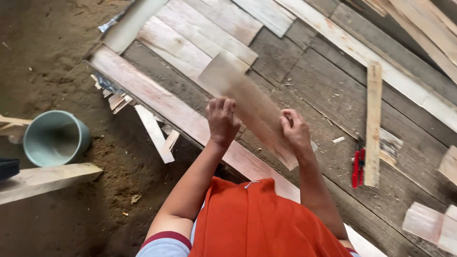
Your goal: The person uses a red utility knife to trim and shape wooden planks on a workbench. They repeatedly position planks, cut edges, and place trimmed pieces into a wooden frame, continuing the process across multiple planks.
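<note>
While I am watching through the head camera, both hands are gripping one short plank (pixel 247 104) that is blurring above the wooden floor (pixel 328 95). My left hand (pixel 222 120) is clenching around the plank's near edge from the left, fingers curling over the top; my right hand (pixel 295 131) is pinching its right edge close to the lower end. The plank is slanting from upper left to lower right, held above a long pale board (pixel 162 102) that is running along the floor's edge.

One container is showing: a pale green bucket (pixel 56 138) standing on the dirt ground (pixel 57 57) at the left, well apart from the hands. I cannot tell whether anything is lying inside it.

One narrow loose board (pixel 373 119) is lying on the floor to the right, with one red-handled tool (pixel 358 166) just beside its lower end. Two small offcuts (pixel 426 223) are sitting near the bottom right corner. One thick timber (pixel 47 178) is lying below the bucket. An orange cloth (pixel 257 219) is hanging in front of me, hiding the floor beneath.
</note>
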